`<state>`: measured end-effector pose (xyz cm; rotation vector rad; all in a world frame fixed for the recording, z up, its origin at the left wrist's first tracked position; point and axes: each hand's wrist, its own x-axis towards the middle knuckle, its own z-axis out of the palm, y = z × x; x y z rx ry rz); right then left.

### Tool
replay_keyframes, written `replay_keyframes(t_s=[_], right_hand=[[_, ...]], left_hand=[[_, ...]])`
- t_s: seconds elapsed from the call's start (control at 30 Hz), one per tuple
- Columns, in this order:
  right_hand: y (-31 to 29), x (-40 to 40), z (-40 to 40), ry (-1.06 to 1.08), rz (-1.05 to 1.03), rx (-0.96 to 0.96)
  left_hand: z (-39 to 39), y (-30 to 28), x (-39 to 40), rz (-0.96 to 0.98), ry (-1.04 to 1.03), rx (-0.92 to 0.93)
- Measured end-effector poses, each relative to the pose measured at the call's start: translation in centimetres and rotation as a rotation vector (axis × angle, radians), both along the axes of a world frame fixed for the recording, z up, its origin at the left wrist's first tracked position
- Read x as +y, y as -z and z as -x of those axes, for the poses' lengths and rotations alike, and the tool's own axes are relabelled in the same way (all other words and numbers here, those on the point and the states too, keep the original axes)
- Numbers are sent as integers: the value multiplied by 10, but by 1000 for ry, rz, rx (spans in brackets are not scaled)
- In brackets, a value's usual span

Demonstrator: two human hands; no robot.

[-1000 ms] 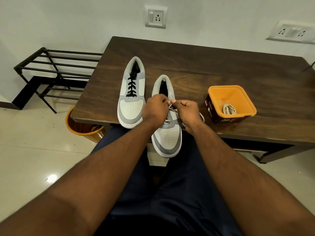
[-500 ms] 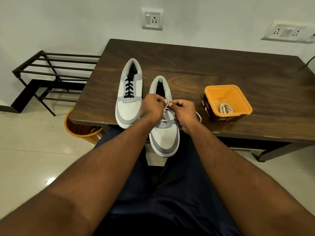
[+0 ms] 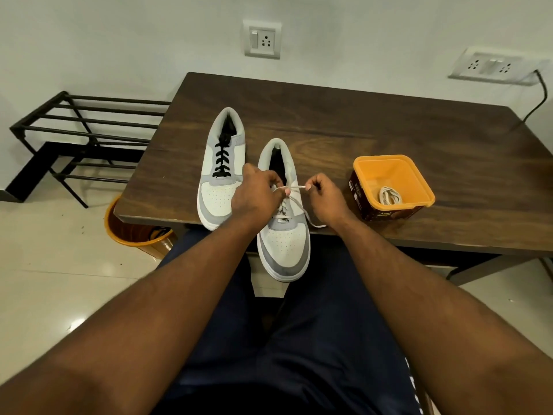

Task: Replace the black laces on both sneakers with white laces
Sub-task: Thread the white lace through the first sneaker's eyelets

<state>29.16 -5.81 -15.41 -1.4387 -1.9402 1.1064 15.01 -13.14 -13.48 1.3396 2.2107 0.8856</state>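
Observation:
Two white and grey sneakers lie on the dark wooden table [image 3: 374, 124]. The left sneaker [image 3: 223, 163] carries black laces. The right sneaker [image 3: 284, 244] hangs toe-first over the front edge and has a white lace [image 3: 294, 189] threaded through its lower eyelets. My left hand [image 3: 254, 194] rests on the right sneaker's tongue area and pinches the lace. My right hand [image 3: 323, 199] pinches the lace's end and holds it taut to the right. A second white lace [image 3: 389, 195] lies coiled in an orange tub [image 3: 419, 181].
A black metal shoe rack [image 3: 80, 136] stands left of the table. An orange bin [image 3: 134, 232] sits on the floor under the table's left corner. Wall sockets [image 3: 262, 38] are behind, with a cable [image 3: 538, 100] at the far right.
My hands were close together over the right sneaker. Now my right hand has moved right, drawing the white lace out taut between the hands.

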Motion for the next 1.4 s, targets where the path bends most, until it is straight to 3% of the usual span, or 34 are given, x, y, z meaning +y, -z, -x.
replay_keyframes(t_s=[0.23,0.5,0.7,0.8,0.9,0.97,1.27,1.4], right_hand=[[-9,21,-16,107,-89,-82],[2,-4,6,-162,-345,-122],[-6,3,10,-152,-449,-261],[-22,26,-3,-25,-486,-317],[-41,56,-16,295,-338,-78],[-47,64,-17,338,-267,8],[-13,3,9,-202,-394,-258],[-9,-4,12,-221,-408,-243]], left_hand=[[0,1,-6,-7,29,67],[4,4,-7,-12,89,153],[6,7,-11,-4,67,171],[5,8,-13,9,46,156],[3,12,-14,10,39,156],[1,14,-14,12,36,165],[-3,23,-21,-24,37,203],[-11,29,-31,-107,-2,238]])
